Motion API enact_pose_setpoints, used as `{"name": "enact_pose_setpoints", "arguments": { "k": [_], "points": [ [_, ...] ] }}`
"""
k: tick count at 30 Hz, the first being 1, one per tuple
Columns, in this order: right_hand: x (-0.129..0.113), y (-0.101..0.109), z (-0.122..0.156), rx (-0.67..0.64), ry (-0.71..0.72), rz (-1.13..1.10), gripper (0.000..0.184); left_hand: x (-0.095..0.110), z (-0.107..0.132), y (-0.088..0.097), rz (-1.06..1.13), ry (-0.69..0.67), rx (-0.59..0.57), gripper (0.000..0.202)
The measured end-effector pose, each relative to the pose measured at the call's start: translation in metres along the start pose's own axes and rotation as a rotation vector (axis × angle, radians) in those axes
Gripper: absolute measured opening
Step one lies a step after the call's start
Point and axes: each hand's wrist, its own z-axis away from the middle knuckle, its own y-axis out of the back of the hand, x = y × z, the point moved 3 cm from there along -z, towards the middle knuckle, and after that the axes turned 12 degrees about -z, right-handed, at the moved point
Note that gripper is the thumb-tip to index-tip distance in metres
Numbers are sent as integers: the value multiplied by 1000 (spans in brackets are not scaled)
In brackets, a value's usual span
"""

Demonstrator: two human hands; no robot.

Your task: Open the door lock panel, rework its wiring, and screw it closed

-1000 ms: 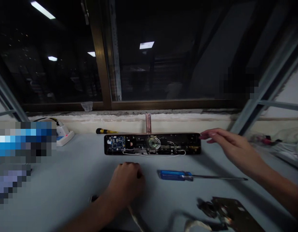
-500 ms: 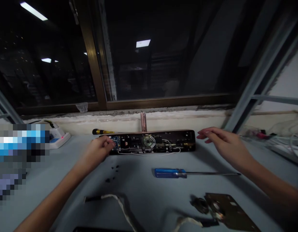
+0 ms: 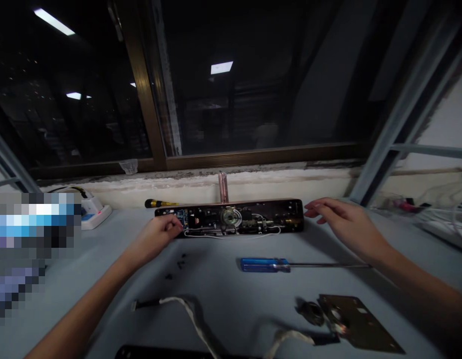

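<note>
A long black housing [image 3: 261,224] with its electronics exposed lies near the wall, with a copper-coloured post [image 3: 223,188] behind it. At its left end, my left hand [image 3: 161,235] has thumb and fingertips pressed together by the blue circuit board [image 3: 183,217]. Whatever the pinch may hold is hidden. A white wire [image 3: 231,237] runs along the housing's front. My right hand [image 3: 346,224] is beside the right end, fingers stretched out and holding nothing. Whether its fingertips touch the housing I cannot tell.
In front lies a blue-handled screwdriver [image 3: 264,265]. Several small dark screws [image 3: 180,263] sit to the left. Nearer are a sheathed cable [image 3: 195,321] and a metal plate [image 3: 361,321]. A yellow-and-black screwdriver [image 3: 159,203] lies behind the housing, a white power strip [image 3: 97,217] at left.
My left hand has shifted slightly right and down along the housing's left end, uncovering more of its corner. My right hand stays nearly in place. The whole view has moved slightly.
</note>
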Motion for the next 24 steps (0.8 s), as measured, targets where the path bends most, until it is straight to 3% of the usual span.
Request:
{"name": "enact_pose_setpoints", "arguments": {
  "k": [5, 12, 17, 20, 24],
  "points": [
    [-2, 0, 1, -25, -7, 35, 25, 5, 1, -3, -75, 6, 43, 21],
    [-8, 1, 1, -58, 56, 120, 28, 18, -1, -14, -532, -264, 290, 30],
    [-5, 0, -1, -69, 97, 122, 26, 26, -6, -25, -777, -347, 320, 32],
    [-4, 0, -1, -80, 113, 130, 26, 30, -10, -26, -791, -297, 316, 32],
    [-7, -1, 0, -87, 126, 141, 27, 32, -16, -24, -646, -101, 304, 22]
  ]
}}
